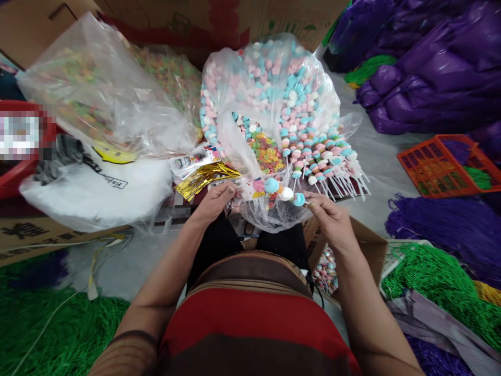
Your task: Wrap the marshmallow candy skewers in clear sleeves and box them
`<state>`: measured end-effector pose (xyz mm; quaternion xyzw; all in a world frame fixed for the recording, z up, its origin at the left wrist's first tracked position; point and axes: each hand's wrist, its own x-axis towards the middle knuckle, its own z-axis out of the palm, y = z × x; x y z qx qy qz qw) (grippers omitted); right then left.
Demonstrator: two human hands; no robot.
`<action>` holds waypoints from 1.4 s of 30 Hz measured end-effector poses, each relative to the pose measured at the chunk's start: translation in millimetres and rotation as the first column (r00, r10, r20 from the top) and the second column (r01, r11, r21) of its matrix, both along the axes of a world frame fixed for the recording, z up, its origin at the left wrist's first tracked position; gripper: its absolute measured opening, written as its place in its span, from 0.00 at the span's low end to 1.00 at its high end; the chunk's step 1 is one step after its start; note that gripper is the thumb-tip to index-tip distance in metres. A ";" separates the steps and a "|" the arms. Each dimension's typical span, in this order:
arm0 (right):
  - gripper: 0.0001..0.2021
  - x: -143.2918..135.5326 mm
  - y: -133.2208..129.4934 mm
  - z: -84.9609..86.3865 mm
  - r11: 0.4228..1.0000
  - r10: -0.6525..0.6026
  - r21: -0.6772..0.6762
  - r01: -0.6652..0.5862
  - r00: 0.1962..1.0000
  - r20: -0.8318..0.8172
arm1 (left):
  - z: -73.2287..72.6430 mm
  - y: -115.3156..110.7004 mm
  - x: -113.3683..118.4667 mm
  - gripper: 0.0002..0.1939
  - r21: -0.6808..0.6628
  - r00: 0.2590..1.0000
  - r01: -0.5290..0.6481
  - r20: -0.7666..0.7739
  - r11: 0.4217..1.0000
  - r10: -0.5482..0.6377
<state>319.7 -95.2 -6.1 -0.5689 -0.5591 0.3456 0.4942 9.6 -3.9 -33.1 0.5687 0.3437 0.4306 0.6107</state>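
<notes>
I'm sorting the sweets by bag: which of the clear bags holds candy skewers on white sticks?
The big clear bag at centre, above the hands: pink, blue and white candies with white sticks poking out. The left bag holds loose, multicoloured sweets.

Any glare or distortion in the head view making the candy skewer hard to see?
Head view: strong wide-angle bending at the edges; soft glare on the clear plastic bag; candy skewer between left hand and right hand stays sharp; left edge pixelated.
</notes>
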 end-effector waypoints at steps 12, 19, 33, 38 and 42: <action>0.16 4.5 -2.6 5.9 0.998 0.014 -0.065 -0.011 0.999 0.043 | 10.6 -0.2 -0.9 0.30 0.144 0.974 0.057 -0.227 0.988 -0.023; 0.17 -5.7 -3.6 19.5 0.978 0.151 -0.156 -0.141 0.987 0.050 | 17.5 0.9 8.1 0.29 0.202 0.973 -0.006 -0.224 0.979 0.052; 0.17 -57.5 25.9 36.4 0.998 0.045 -0.044 -0.055 0.979 -0.199 | 18.1 3.1 7.4 0.31 0.458 0.897 0.064 -0.416 0.887 0.150; 0.16 -72.0 37.4 33.7 1.000 0.020 0.001 -0.020 1.000 -0.005 | 17.4 3.4 8.7 0.32 0.614 0.850 0.127 -0.472 0.779 0.234; 0.15 -75.1 40.6 30.1 0.997 0.050 0.061 -0.050 0.999 0.000 | 16.7 3.3 11.0 0.31 0.678 0.815 0.186 -0.510 0.712 0.273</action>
